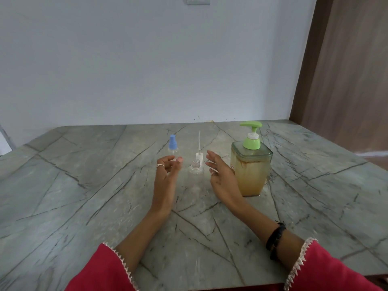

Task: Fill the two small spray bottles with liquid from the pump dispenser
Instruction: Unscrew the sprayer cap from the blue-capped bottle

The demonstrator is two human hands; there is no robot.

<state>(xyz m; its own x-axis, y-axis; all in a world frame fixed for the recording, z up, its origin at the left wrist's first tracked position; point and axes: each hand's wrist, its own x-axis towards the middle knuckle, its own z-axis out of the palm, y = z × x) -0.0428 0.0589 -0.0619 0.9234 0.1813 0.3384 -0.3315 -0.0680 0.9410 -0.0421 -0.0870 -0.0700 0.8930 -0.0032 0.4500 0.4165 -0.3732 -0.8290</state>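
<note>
Grey-green veined stone tabletop (84,185) lies under your arms. Farthest left stands the blue-capped spray bottle (172,147), upright, just behind your left hand (168,171), whose fingers curl loosely with thumb and forefinger nearly meeting, gripping nothing. Between your hands sits the open clear bottle (195,171), its white sprayer head (199,154) standing upside down just behind it, tube pointing up. Your right hand (220,171) holds its fingers spread and empty. Just beside it stands the green-topped pump dispenser (251,164) of amber liquid.

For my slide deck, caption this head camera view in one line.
Empty hands, left hand and right hand, flank an uncapped spray bottle beside the green pump dispenser.
</note>
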